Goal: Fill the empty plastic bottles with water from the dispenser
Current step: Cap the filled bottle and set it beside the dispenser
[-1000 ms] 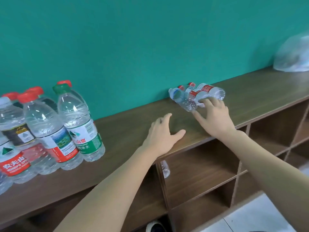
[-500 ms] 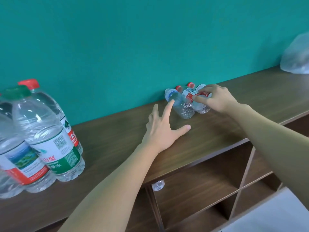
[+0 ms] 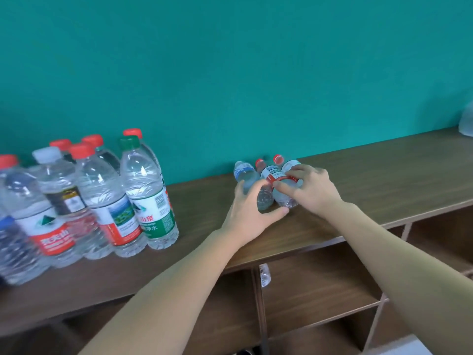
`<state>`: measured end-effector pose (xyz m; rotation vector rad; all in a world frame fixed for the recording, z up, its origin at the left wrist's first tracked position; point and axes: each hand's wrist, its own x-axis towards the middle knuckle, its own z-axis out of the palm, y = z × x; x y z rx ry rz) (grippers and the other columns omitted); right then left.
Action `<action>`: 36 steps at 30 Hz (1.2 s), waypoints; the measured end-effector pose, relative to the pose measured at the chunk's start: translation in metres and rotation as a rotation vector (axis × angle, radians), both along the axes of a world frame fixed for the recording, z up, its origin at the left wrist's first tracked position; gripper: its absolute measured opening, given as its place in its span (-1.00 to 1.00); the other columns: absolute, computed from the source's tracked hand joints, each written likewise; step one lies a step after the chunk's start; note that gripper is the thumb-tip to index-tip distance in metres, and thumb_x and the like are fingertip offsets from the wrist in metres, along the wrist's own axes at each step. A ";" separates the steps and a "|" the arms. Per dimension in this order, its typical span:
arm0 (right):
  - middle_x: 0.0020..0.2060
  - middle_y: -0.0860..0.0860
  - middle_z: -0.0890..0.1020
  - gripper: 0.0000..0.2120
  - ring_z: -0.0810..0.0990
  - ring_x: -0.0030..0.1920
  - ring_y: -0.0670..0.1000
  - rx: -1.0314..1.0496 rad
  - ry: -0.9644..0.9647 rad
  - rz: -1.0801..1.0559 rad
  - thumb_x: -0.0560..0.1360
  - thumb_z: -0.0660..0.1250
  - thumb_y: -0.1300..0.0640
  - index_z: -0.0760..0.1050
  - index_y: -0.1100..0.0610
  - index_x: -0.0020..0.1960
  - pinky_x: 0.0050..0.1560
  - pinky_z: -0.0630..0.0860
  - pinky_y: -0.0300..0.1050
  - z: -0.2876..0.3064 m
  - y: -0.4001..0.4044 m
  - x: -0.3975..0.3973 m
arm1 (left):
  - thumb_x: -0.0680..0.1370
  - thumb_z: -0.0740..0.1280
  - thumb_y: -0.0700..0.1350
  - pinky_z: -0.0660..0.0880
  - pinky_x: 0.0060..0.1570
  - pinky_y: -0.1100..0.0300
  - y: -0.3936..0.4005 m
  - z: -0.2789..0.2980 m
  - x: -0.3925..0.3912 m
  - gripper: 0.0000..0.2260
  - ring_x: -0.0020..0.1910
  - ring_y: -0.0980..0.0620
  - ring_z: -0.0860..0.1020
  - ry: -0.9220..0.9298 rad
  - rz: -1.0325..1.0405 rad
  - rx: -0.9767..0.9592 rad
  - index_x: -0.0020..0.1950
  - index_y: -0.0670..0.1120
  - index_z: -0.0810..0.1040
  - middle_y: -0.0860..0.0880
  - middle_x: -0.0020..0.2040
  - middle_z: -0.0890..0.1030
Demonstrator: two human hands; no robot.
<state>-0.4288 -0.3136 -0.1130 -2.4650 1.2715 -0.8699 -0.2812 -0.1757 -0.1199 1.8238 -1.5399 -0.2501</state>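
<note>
Bottles (image 3: 266, 185) lie on their sides at mid-frame on the shelf (image 3: 371, 180), caps toward the wall, bases toward me; my right hand (image 3: 311, 190) pinches the rightmost one, my left hand (image 3: 249, 213) cups the others with curled fingers

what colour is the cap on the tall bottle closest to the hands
Green: the tall bottle has a dark green cap, clearest in the head view.

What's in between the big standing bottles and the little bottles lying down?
Only bare brown shelf top, as the head view shows. The green-capped bottle ends the standing group; the left hand reaches the small bottles.
</note>
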 end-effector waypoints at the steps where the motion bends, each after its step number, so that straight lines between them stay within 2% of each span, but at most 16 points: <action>1: 0.30 -0.07 0.59 -0.18 0.49 0.33 0.14 0.007 -0.001 -0.003 0.33 0.10 -0.63 0.61 -0.07 0.24 0.32 0.45 0.18 -0.001 0.011 0.007 | 0.47 0.49 0.31 0.38 0.49 0.02 0.013 -0.001 0.006 -0.34 0.53 -0.04 0.34 0.001 0.012 -0.004 0.49 0.21 0.34 -0.02 0.59 0.18; 3: 0.32 -0.10 0.56 -0.15 0.45 0.34 0.19 -0.004 0.010 0.009 0.32 0.04 -0.66 0.59 -0.09 0.26 0.27 0.46 0.22 -0.006 0.033 0.022 | 0.47 0.48 0.32 0.41 0.47 0.04 0.042 -0.002 0.015 -0.34 0.51 0.00 0.36 0.003 0.038 0.002 0.49 0.22 0.33 0.01 0.59 0.20; 9: 0.40 -0.10 0.50 -0.15 0.36 0.43 0.16 -0.100 0.110 0.066 0.38 -0.11 -0.65 0.50 -0.14 0.33 0.30 0.40 0.27 -0.014 0.109 0.052 | 0.53 0.44 0.27 0.41 0.42 0.10 0.130 -0.004 0.027 -0.48 0.42 0.08 0.40 -0.027 0.125 -0.046 0.41 0.20 0.35 0.04 0.51 0.30; 11: 0.42 -0.07 0.47 -0.23 0.33 0.44 0.18 -0.072 0.078 0.075 0.43 -0.02 -0.58 0.49 -0.13 0.36 0.33 0.40 0.29 -0.012 0.135 0.054 | 0.56 0.43 0.22 0.41 0.34 0.17 0.153 -0.005 0.027 -0.57 0.37 0.08 0.42 -0.035 0.158 -0.079 0.36 0.16 0.39 0.04 0.45 0.35; 12: 0.42 -0.07 0.46 -0.24 0.31 0.44 0.19 -0.061 0.089 0.083 0.43 -0.05 -0.58 0.49 -0.15 0.37 0.33 0.39 0.29 -0.013 0.142 0.055 | 0.58 0.42 0.19 0.38 0.28 0.21 0.163 -0.004 0.027 -0.61 0.34 0.08 0.42 -0.042 0.180 -0.089 0.34 0.14 0.40 0.04 0.42 0.38; 14: 0.40 -0.10 0.47 -0.12 0.29 0.45 0.15 -0.083 0.126 0.110 0.35 -0.27 -0.66 0.47 -0.24 0.33 0.33 0.36 0.29 -0.014 0.152 0.060 | 0.62 0.40 0.10 0.32 0.20 0.27 0.179 -0.003 0.027 -0.69 0.32 0.06 0.43 -0.043 0.226 -0.123 0.30 0.11 0.43 0.02 0.37 0.43; 15: 0.38 -0.10 0.48 -0.09 0.30 0.46 0.14 -0.065 0.123 0.113 0.32 -0.30 -0.68 0.48 -0.25 0.31 0.33 0.34 0.30 -0.016 0.152 0.063 | 0.63 0.40 0.06 0.30 0.19 0.28 0.185 -0.003 0.028 -0.72 0.32 0.04 0.44 -0.036 0.248 -0.141 0.30 0.09 0.44 0.01 0.35 0.46; 19: 0.36 -0.05 0.50 -0.17 0.32 0.46 0.13 0.033 0.066 0.108 0.35 -0.03 -0.64 0.53 -0.11 0.29 0.38 0.31 0.30 -0.008 0.158 0.063 | 0.65 0.37 0.08 0.41 0.19 0.22 0.197 0.000 0.023 -0.67 0.29 0.01 0.50 -0.092 0.267 -0.124 0.36 0.06 0.41 -0.01 0.35 0.49; 23: 0.35 -0.05 0.53 -0.02 0.35 0.45 0.10 0.017 0.108 0.148 0.28 -0.12 -0.72 0.54 -0.08 0.31 0.41 0.31 0.21 -0.001 0.158 0.056 | 0.65 0.36 0.14 0.51 0.06 0.16 0.194 0.006 0.014 -0.66 0.19 -0.04 0.58 -0.129 0.348 -0.117 0.33 0.02 0.40 -0.03 0.28 0.54; 26: 0.37 0.00 0.52 0.04 0.39 0.41 0.16 0.030 0.091 0.142 0.25 -0.11 -0.74 0.55 -0.04 0.33 0.40 0.35 0.26 0.004 0.160 0.051 | 0.64 0.39 0.09 0.54 -0.01 0.15 0.193 0.008 0.010 -0.68 0.10 -0.04 0.62 -0.092 0.411 -0.138 0.29 0.00 0.42 -0.02 0.18 0.60; 30: 0.41 0.02 0.47 -0.08 0.40 0.38 0.21 0.076 0.114 0.146 0.29 -0.01 -0.65 0.55 -0.05 0.31 0.38 0.37 0.26 0.013 0.168 0.045 | 0.60 0.45 0.03 0.49 -0.03 0.18 0.200 0.009 0.003 -0.68 0.01 0.03 0.56 0.025 0.458 -0.180 0.27 -0.01 0.46 -0.02 0.14 0.62; 33: 0.40 0.06 0.48 -0.21 0.43 0.36 0.21 0.101 0.108 0.170 0.38 0.09 -0.58 0.54 -0.04 0.31 0.37 0.40 0.22 0.020 0.171 0.038 | 0.56 0.48 0.06 0.52 0.02 0.15 0.213 0.008 0.000 -0.64 0.07 0.00 0.57 0.099 0.495 -0.197 0.29 0.02 0.49 -0.02 0.13 0.62; 34: 0.40 0.07 0.48 -0.28 0.43 0.36 0.20 0.099 0.109 0.180 0.43 0.15 -0.53 0.53 -0.03 0.32 0.37 0.40 0.21 0.020 0.170 0.036 | 0.55 0.49 0.07 0.52 0.02 0.18 0.220 0.007 -0.001 -0.61 0.09 0.00 0.57 0.129 0.498 -0.210 0.32 0.03 0.50 -0.01 0.14 0.63; 36: 0.41 0.07 0.48 -0.34 0.43 0.37 0.19 0.094 0.115 0.189 0.49 0.19 -0.47 0.52 -0.02 0.35 0.37 0.40 0.21 0.021 0.171 0.033 | 0.53 0.51 0.07 0.42 -0.07 0.41 0.240 0.006 -0.002 -0.59 0.07 0.11 0.51 0.185 0.479 -0.247 0.34 0.05 0.52 0.05 0.16 0.62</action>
